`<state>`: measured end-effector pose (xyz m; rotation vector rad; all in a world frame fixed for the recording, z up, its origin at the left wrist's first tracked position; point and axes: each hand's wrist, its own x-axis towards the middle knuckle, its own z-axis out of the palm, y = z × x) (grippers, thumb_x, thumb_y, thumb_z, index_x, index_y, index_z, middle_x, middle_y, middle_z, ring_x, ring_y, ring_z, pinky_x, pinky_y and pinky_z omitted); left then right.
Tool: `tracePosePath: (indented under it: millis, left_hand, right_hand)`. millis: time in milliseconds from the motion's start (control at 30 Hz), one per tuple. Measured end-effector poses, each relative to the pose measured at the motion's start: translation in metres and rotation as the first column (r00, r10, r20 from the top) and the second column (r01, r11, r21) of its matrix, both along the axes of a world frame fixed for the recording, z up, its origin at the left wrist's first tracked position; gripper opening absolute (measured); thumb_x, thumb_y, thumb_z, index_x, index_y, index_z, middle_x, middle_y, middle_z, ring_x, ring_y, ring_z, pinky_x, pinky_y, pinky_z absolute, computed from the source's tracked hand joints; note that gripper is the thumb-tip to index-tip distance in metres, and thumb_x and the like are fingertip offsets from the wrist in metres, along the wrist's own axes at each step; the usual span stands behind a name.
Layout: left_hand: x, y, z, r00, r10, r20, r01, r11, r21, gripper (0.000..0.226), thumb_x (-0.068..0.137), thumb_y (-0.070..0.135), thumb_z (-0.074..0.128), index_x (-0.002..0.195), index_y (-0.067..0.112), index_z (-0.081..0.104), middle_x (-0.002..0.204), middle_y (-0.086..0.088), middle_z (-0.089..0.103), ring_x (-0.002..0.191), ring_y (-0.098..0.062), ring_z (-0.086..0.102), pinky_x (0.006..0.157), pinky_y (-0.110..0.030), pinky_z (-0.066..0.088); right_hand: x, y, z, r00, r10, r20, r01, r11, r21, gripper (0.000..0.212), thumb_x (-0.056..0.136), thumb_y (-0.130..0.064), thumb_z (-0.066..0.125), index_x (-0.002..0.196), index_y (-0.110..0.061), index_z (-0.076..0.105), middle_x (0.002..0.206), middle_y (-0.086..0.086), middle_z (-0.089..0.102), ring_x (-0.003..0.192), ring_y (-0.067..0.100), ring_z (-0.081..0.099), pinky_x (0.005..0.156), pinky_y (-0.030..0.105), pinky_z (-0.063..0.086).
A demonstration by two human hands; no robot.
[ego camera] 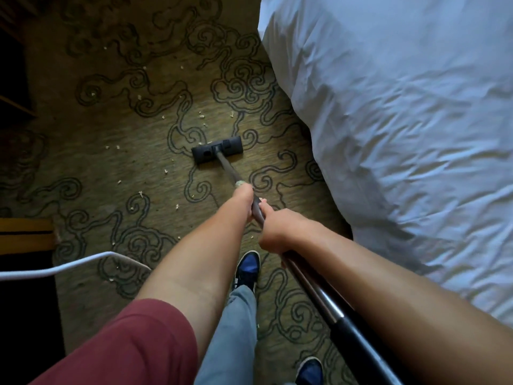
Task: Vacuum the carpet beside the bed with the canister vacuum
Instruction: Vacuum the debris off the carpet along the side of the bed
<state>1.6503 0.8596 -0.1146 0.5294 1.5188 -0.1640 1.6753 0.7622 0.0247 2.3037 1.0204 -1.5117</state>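
- The left hand (244, 200) is gripping the vacuum wand (311, 284) high up the shaft, fingers wrapped round it.
- The right hand (277, 232) is clamping the same wand just behind the left, the two hands lying close together along it.
- The wand is slanting down and forward to the floor head (217, 153), which is sitting flat on the carpet (155, 168).
- The floor head is lying just beside the bed (402, 129), whose white duvet is hanging over the edge on the right.
- Pale crumbs (201, 117) are lying scattered on the carpet ahead of and left of the head.
- A white cord (55, 269) is trailing across the carpet at the left.
- A blue shoe (248, 266) is standing on the carpet beneath the arms.
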Motion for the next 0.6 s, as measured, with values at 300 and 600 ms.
tracePosePath:
  millis: [300,600]
  left_hand:
    - [-0.063,-0.210,0.009,0.997,-0.065,0.040,0.065,0.998,-0.018,0.031,0.097,0.034,0.058,0.113,0.007,0.053,0.080,-0.011,0.056,0.060,-0.022,0.053,0.072,-0.036,0.051]
    - [-0.098,-0.353,0.013,0.998,-0.067,0.009,0.067,0.998,-0.020,0.015,0.098,0.017,0.052,0.105,0.005,0.052,0.088,-0.015,0.059,0.060,-0.024,0.055,0.068,-0.036,0.052]
  right_hand:
    - [-0.059,-0.204,0.026,0.999,0.053,0.003,-0.053,0.998,-0.047,0.089,0.083,-0.027,0.056,0.155,-0.026,0.005,0.137,0.015,0.052,0.121,0.032,0.053,0.095,0.039,0.045]
    - [-0.094,-0.340,0.047,0.999,0.031,0.010,-0.030,0.990,-0.138,0.094,0.081,-0.014,0.054,0.154,-0.035,-0.001,0.128,0.011,0.055,0.111,0.030,0.056,0.090,0.041,0.051]
